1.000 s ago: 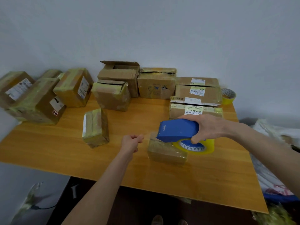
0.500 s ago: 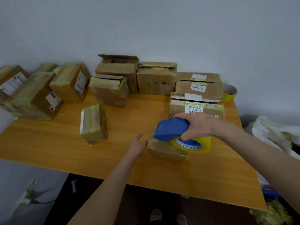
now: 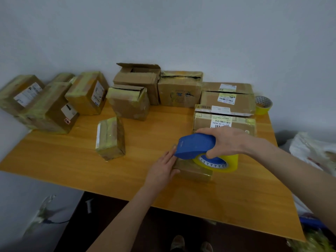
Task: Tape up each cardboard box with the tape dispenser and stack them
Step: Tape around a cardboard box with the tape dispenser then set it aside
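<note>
A small flat cardboard box [image 3: 192,172] lies on the wooden table [image 3: 72,160] near its front edge. My right hand [image 3: 225,142] grips a blue tape dispenser [image 3: 194,146] with a yellow tape roll [image 3: 218,163], held down on the box's top. My left hand [image 3: 161,168] presses with straight fingers against the box's left end, the thumb resting on its front edge. Another small taped box [image 3: 111,138] stands on end to the left.
Several taped boxes [image 3: 45,104] are piled at the back left. More boxes, one with open flaps [image 3: 138,79], line the wall, with a stack of labelled boxes [image 3: 225,108] at the back right. A spare yellow tape roll [image 3: 263,104] sits in the far right corner.
My left hand opened from a loose fist, reached right and came to rest against the box's left end. The dispenser in my right hand came down onto the box top.
</note>
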The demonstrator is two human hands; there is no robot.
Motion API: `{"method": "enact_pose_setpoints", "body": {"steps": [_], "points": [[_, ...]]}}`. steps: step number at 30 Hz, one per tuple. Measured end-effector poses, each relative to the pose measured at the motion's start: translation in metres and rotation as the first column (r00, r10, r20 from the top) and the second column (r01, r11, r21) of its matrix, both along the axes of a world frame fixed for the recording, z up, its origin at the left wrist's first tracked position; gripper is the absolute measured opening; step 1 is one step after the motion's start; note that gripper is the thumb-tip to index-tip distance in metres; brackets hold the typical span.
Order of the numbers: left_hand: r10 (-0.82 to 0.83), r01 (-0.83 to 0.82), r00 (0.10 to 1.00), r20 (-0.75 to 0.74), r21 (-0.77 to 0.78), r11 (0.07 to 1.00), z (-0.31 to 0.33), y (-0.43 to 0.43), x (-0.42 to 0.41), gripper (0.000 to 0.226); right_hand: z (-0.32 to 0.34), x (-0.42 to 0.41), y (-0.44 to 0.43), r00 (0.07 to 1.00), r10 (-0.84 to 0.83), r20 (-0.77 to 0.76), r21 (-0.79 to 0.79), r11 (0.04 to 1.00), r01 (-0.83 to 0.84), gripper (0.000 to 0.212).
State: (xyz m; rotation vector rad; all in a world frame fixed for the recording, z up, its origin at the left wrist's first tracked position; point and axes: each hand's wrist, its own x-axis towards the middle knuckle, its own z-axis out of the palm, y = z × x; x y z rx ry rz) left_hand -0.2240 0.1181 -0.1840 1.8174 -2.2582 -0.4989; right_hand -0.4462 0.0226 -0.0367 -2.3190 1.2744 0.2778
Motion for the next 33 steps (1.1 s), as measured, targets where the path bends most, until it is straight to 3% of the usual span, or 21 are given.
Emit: {"method": "enact_pose_setpoints", "body": {"steps": [6, 13, 17, 26, 33], "points": [[-0.017, 0.015, 0.993, 0.113, 0.022, 1.000, -0.001, -0.003, -0.003, 0.065, -0.002, -0.024, -0.001, 0.997, -0.028, 0.069, 0.099, 0.995, 0.021, 0.082], [-0.019, 0.019, 0.954, 0.300, 0.002, 1.000, 0.004, -0.003, -0.011, 0.076, -0.013, -0.070, 0.009, 0.999, -0.049, -0.018, 0.153, 0.987, 0.051, 0.077], [-0.081, 0.084, 0.930, 0.359, 0.007, 0.996, 0.008, -0.004, -0.014, 0.076, -0.021, -0.072, 0.013, 0.995, -0.086, 0.057, 0.158, 0.985, 0.076, 0.079], [-0.068, 0.072, 0.974, 0.218, -0.008, 0.997, 0.012, -0.018, -0.016, 0.053, -0.033, -0.050, 0.014, 0.999, -0.027, 0.025, 0.088, 0.996, 0.025, 0.083], [-0.058, 0.079, 0.964, 0.259, -0.070, 0.994, 0.001, -0.015, -0.013, 0.047, -0.045, -0.070, 0.018, 0.993, -0.088, 0.073, 0.157, 0.985, 0.076, 0.088]]}}
